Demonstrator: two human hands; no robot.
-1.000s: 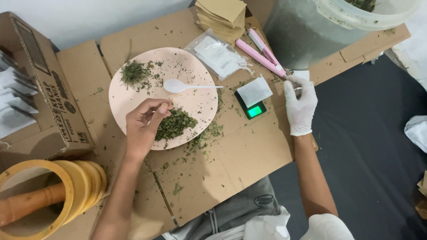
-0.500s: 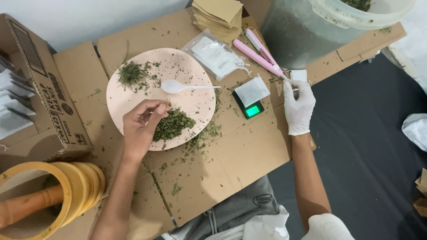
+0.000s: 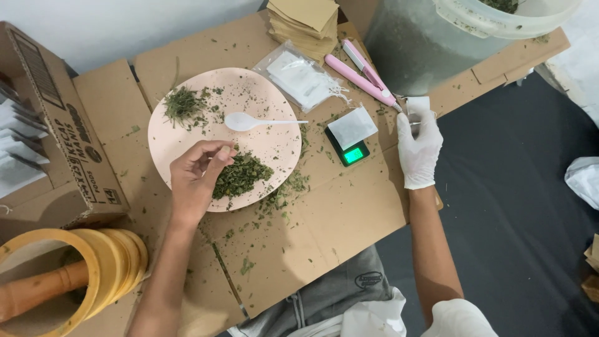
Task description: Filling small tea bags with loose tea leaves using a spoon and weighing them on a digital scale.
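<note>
On the pink plate (image 3: 181,143) in front of you, your bare left hand (image 3: 194,178) is curled with thumb and fingertips pinched over the near edge of the dried green leaf pile (image 3: 240,176); whether any leaf is actually caught in that pinch I cannot tell. Your gloved right hand (image 3: 419,146) is closed on a small white sachet (image 3: 417,106), held just beside the tip of the pink sealer (image 3: 365,73).

Judging by the layout, the work looks to be mid-batch: another white sachet (image 3: 352,126) lies on the small scale (image 3: 350,151) with its green display lit, a bag of empty sachets (image 3: 302,78) waits behind the plate, and plenty of leaf is left (a smaller heap sits at the plate's far side too).

The sachet in your right hand stands roughly upright in view, its long axis running away from you, toward the sealer. The white spoon (image 3: 256,122) lies untouched across the plate, handle pointing right.
</note>
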